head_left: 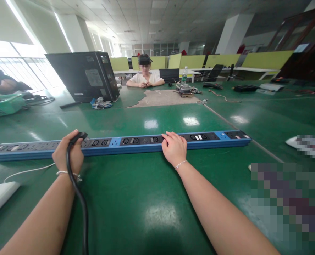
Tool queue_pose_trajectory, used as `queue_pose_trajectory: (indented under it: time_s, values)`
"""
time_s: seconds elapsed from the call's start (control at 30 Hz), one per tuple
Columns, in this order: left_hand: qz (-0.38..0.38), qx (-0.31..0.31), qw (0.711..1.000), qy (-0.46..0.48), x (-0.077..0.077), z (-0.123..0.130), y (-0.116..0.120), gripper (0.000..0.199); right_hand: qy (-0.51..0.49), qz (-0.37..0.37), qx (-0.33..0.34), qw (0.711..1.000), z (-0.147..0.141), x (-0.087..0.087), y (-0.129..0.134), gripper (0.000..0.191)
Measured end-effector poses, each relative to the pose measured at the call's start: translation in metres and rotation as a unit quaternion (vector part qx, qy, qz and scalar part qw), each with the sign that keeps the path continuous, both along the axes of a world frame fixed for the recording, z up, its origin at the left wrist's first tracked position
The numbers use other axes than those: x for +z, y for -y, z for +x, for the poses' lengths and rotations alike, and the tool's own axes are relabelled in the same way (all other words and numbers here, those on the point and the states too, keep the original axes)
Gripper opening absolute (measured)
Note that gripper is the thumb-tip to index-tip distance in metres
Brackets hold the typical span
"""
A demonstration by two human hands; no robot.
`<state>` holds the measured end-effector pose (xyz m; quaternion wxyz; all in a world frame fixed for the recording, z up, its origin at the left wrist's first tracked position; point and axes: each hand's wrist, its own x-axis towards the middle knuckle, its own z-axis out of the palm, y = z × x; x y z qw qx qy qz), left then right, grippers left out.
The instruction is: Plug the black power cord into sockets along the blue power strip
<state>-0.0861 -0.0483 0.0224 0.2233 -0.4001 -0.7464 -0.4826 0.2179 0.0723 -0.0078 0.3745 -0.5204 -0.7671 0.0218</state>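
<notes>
The left hand [68, 156] is gripping a plug [82, 135] over the power strip [136, 148], which is running nine-to-three o'clock; the right hand [175, 148] is touching it, grip unclear.

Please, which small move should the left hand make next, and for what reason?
Probably turn the black plug to face down over a nearby socket. The left hand grips it above the blue power strip, its end apparently pointing sideways, while the right hand rests on the strip and could steady it.
</notes>
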Motion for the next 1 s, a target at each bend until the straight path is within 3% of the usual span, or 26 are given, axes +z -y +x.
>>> queue_pose_trajectory:
  time_s: [0.23,1.0]
  values:
    - [-0.056,0.041,0.996,0.052,-0.005,-0.03,0.005,0.036,-0.001,0.003,0.0,1.0,0.0,-0.001,0.0,0.033]
    - [-0.089,-0.1,0.99,-0.051,-0.008,-0.044,0.007,0.036,0.002,0.006,0.0,1.0,0.0,-0.001,-0.001,0.033]
